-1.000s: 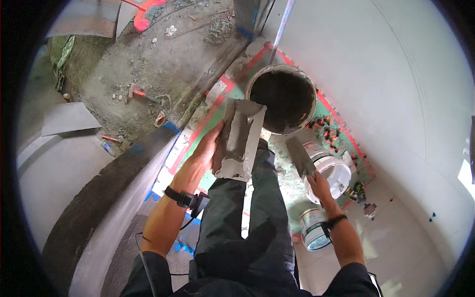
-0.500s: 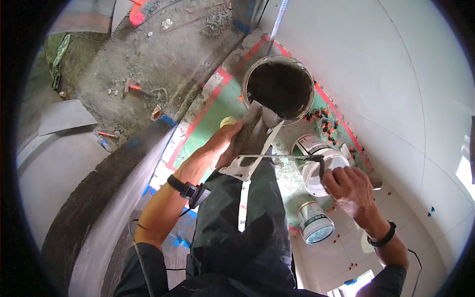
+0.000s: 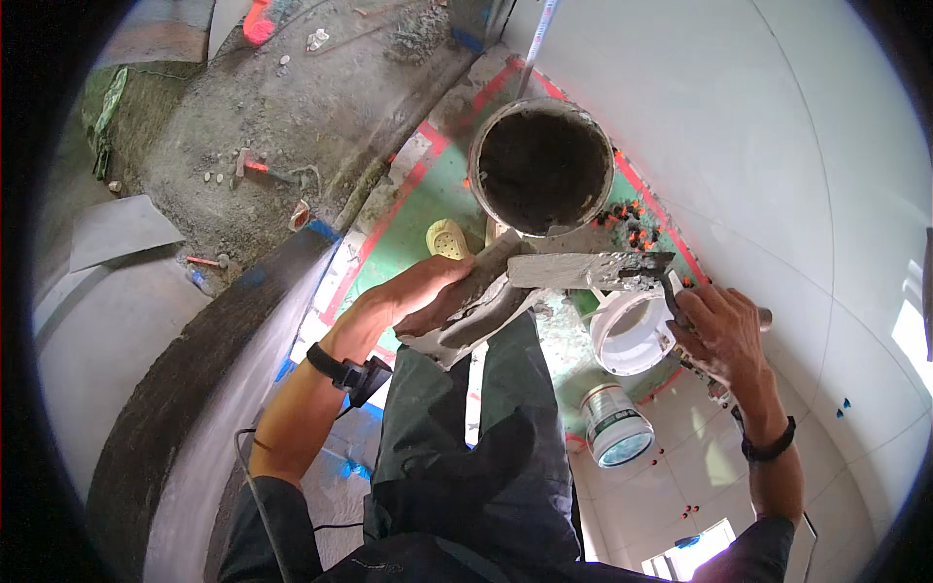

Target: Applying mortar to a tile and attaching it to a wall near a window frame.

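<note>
My left hand (image 3: 428, 287) grips a mortar-smeared grey piece (image 3: 452, 325), held tilted above my legs with a thick grey ridge along it. My right hand (image 3: 714, 330) is wrapped round the handle of a trowel, whose mortar-covered blade (image 3: 583, 270) reaches leftward over the piece’s right end; whether they touch is hard to tell. Just beyond sits a round bucket (image 3: 539, 165) of dark grey mortar. A white bucket (image 3: 632, 345) stands under my right hand, partly hidden, and a smaller white pail (image 3: 617, 428) lies lower down.
Rough concrete (image 3: 243, 107) with a red-handled hammer (image 3: 255, 163) lies left beyond a dark curved curb (image 3: 170, 369). A white wall (image 3: 739, 117) rises at right. Orange-and-black small pieces (image 3: 632, 228) lie by red tape; a yellow clog (image 3: 445, 238) shows past my left hand.
The trowel has swung from beside the white bucket up and across to the piece, its blade now level. My left hand has tilted the piece, its far end now more to the right.
</note>
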Tool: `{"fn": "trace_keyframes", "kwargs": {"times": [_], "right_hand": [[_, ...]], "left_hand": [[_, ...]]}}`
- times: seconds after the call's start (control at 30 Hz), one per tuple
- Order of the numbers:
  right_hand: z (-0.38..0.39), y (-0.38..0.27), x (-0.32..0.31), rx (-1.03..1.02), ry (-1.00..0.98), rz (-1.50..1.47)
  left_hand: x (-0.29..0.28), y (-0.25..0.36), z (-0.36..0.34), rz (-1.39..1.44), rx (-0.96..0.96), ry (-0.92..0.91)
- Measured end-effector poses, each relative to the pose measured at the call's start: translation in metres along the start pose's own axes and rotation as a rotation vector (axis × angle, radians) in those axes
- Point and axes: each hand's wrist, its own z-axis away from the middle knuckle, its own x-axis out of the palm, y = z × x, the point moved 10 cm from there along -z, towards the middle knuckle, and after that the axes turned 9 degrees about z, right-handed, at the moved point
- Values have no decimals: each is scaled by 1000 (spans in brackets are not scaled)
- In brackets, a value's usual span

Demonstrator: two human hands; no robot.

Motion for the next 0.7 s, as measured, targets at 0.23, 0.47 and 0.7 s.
{"fn": "trace_keyframes", "kwargs": {"times": [0.23, 0.47, 0.7], "right_hand": [[-3, 58, 83, 252, -321, -405], [0, 97, 183, 520, -136, -545], [8, 71, 375, 829, -119, -640]], "left_hand": [[2, 8, 3, -213, 14, -97], [-20, 10, 5, 229, 38, -1], [-14, 30, -13, 412, 228, 41]]}}
